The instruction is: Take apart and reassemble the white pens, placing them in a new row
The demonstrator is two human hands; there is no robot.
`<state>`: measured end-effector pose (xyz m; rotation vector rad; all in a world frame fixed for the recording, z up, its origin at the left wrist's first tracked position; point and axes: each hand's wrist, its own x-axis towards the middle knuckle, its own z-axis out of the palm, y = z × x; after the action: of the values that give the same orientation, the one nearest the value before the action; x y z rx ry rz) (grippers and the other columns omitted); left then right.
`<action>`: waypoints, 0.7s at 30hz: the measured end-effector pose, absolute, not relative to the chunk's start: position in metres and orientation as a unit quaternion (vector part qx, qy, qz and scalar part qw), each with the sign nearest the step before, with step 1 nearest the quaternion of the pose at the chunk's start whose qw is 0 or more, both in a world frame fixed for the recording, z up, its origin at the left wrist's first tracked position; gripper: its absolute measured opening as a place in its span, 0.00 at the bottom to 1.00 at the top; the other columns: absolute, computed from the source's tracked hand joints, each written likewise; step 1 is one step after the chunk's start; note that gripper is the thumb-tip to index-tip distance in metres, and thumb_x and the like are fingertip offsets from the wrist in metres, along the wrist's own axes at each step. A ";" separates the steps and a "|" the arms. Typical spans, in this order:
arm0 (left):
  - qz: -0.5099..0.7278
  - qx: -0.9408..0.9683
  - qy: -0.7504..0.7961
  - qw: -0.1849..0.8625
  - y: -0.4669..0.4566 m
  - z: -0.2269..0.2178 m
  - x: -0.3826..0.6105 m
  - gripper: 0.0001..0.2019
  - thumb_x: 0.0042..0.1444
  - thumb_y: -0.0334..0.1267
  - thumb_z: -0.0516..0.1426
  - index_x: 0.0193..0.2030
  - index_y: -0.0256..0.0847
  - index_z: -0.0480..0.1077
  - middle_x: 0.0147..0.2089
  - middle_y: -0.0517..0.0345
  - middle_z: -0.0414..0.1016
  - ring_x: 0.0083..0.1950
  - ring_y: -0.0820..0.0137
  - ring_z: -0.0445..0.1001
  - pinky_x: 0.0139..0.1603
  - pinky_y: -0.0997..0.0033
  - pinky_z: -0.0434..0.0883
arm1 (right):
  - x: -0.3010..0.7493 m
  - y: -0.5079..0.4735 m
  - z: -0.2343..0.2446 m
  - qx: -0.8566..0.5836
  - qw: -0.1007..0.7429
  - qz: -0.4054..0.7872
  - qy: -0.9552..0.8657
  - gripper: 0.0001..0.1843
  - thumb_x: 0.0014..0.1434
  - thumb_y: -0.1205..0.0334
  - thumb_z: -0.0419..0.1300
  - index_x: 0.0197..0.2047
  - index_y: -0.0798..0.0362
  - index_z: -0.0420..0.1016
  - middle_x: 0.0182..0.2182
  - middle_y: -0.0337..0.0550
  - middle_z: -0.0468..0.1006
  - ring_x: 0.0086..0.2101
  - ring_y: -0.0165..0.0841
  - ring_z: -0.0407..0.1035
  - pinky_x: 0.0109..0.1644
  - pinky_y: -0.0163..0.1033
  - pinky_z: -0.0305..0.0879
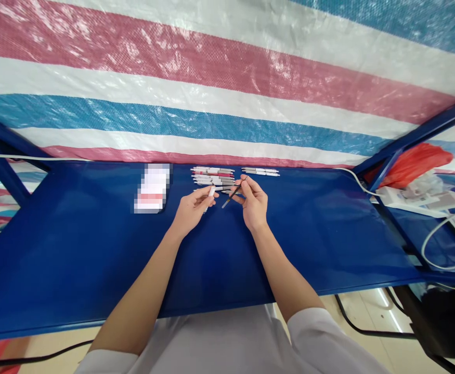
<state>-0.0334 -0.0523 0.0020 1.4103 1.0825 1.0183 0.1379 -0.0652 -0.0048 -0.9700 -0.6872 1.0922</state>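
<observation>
White tube (211, 191) pinched by left hand (190, 212), dark rod (232, 196) by right hand (255, 204)

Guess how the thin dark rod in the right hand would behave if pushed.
The thin dark rod probably weighs little, being so slender. It seems stiff, jutting straight from the right hand. It might slide easily on the smooth blue tabletop.

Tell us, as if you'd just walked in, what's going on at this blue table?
A person is working with both hands over the blue table. The left hand holds a white tube, and the right hand holds a thin dark stick, perhaps a pen refill. The two pieces are apart. Just beyond the hands lies a group of pens, with a smaller group to its right. A blurred-out white item lies to the left.
</observation>
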 end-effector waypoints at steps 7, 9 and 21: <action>0.402 0.653 0.425 0.481 -0.052 0.001 -0.035 0.17 0.60 0.51 0.57 0.46 0.43 0.78 0.40 0.54 0.81 0.34 0.67 0.77 0.41 0.66 0.75 | 0.130 -0.059 0.014 -0.438 0.725 0.422 -0.324 0.18 0.58 0.48 0.60 0.49 0.47 0.72 0.41 0.40 0.79 0.40 0.32 0.77 0.43 0.40 0.78; 0.390 0.662 0.418 0.484 -0.052 -0.001 -0.035 0.17 0.60 0.51 0.57 0.46 0.43 0.78 0.41 0.53 0.81 0.34 0.67 0.77 0.40 0.67 0.75 | 0.127 -0.056 0.017 -0.430 0.735 0.413 -0.322 0.18 0.59 0.48 0.59 0.49 0.47 0.71 0.41 0.41 0.79 0.40 0.32 0.77 0.44 0.40 0.78; 0.359 0.668 0.428 0.492 -0.053 -0.005 -0.032 0.19 0.58 0.52 0.58 0.50 0.43 0.77 0.41 0.54 0.82 0.36 0.64 0.79 0.42 0.65 0.77 | 0.124 -0.057 0.008 -0.443 0.734 0.417 -0.301 0.19 0.57 0.48 0.62 0.48 0.48 0.74 0.40 0.41 0.80 0.38 0.32 0.77 0.40 0.39 0.79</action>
<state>-0.0324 -0.0532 -0.0051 1.6208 1.0378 0.8703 0.1240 -0.0572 0.0076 -0.9748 -0.6621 0.9169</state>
